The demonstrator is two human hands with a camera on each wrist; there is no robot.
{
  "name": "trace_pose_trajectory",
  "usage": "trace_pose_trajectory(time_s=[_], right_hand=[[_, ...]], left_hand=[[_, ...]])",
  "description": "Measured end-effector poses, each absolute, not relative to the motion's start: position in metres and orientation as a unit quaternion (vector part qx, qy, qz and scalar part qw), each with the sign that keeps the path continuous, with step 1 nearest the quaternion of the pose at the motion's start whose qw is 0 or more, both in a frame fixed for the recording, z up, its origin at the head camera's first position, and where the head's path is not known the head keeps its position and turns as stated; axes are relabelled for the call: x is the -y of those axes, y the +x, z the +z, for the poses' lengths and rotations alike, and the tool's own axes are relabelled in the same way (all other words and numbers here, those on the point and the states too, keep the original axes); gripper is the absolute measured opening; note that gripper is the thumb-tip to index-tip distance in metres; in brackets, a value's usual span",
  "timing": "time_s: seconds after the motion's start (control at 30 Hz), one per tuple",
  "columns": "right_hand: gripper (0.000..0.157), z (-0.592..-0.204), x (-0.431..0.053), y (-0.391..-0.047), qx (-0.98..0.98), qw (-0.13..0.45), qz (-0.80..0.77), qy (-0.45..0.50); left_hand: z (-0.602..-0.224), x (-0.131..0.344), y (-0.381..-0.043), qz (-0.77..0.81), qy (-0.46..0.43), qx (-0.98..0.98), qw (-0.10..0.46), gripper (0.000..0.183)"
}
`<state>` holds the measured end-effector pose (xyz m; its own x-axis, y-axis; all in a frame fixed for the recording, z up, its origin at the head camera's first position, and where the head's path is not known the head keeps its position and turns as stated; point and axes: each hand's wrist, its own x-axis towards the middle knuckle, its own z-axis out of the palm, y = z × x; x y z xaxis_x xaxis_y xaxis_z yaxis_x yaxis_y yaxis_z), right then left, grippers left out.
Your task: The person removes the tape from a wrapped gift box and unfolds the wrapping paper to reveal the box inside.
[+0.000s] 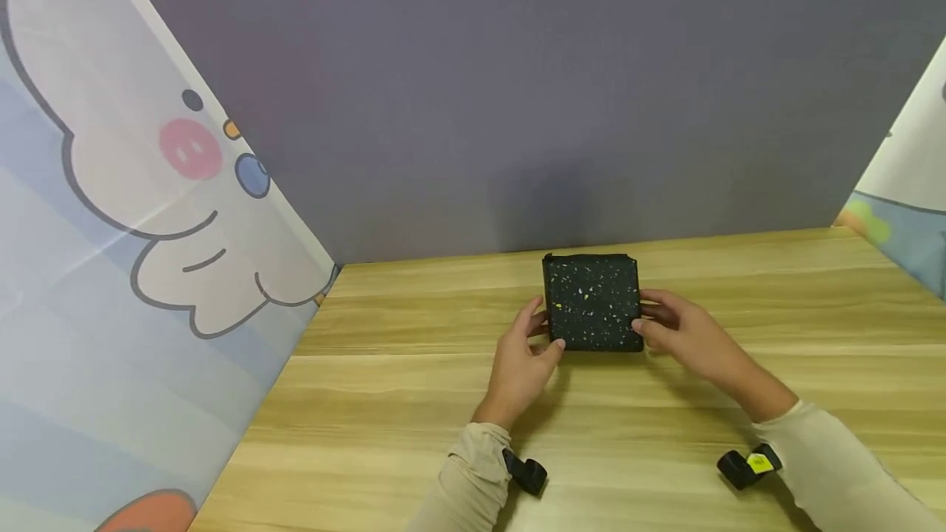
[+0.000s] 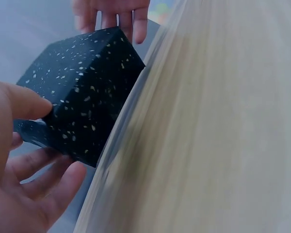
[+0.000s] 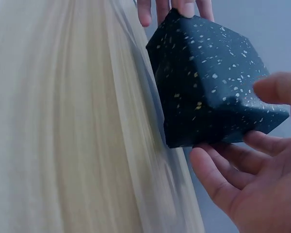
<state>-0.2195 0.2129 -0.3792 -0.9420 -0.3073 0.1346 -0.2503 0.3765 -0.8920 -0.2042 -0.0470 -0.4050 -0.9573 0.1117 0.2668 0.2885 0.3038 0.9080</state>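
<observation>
A black box point(image 1: 594, 303) covered in white and yellow flecks is between my two hands, over the far part of the table. My left hand point(image 1: 522, 361) holds its left side, the thumb at the near left corner and the fingers along the side. On the opposite side, my right hand point(image 1: 683, 335) grips it with the thumb over the near right edge. Both wrist views show the box point(image 2: 82, 82) as a thick block with slanted faces. The right wrist view has the fingers point(image 3: 228, 165) against its side. Whether its base touches the table cannot be told.
The wood-grain table point(image 1: 384, 401) runs back to a plain grey panel point(image 1: 517, 89) close behind the box. A cartoon-printed sheet point(image 1: 111, 269) borders the left, with another printed sheet point(image 1: 909, 162) at the right. Black wrist cameras point(image 1: 526, 473) are strapped on both sleeves.
</observation>
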Motion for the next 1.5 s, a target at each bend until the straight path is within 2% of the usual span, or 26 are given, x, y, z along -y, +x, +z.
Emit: trace_pose_trajectory(time_s=[0.23,0.43,0.57,0.77,0.87,1.2,1.37,1.5], right_hand=[[0.062,-0.381,-0.209,-0.212,-0.84,0.011,-0.518,-0.163],[0.062,-0.382,-0.22,-0.197,-0.848,0.003,-0.502,-0.168],[0.059,-0.382,-0.224,-0.195,-0.842,-0.002,-0.509,-0.179],[0.056,-0.382,-0.226,-0.195,-0.842,-0.01,-0.511,-0.176],[0.056,-0.382,-0.225,-0.195,-0.837,-0.014,-0.519,-0.172],[0.042,-0.382,-0.212,-0.201,-0.766,-0.069,-0.597,-0.226],[0.033,-0.383,-0.209,-0.202,-0.761,-0.089,-0.594,-0.246],[0.033,-0.383,-0.208,-0.202,-0.77,-0.087,-0.584,-0.242]], left_hand=[[-0.409,0.052,-0.199,-0.497,-0.164,0.844,0.121,0.091],[-0.415,0.045,-0.202,-0.49,-0.176,0.846,0.113,0.097],[-0.415,0.043,-0.202,-0.501,-0.181,0.84,0.105,0.093],[-0.412,0.047,-0.2,-0.532,-0.175,0.827,0.045,0.08],[-0.411,0.048,-0.2,-0.543,-0.168,0.822,0.032,0.074],[-0.405,0.047,-0.201,-0.62,-0.147,0.768,0.062,0.058],[-0.405,0.051,-0.199,-0.627,-0.148,0.761,0.071,0.06],[-0.406,0.054,-0.198,-0.628,-0.156,0.759,0.065,0.065]])
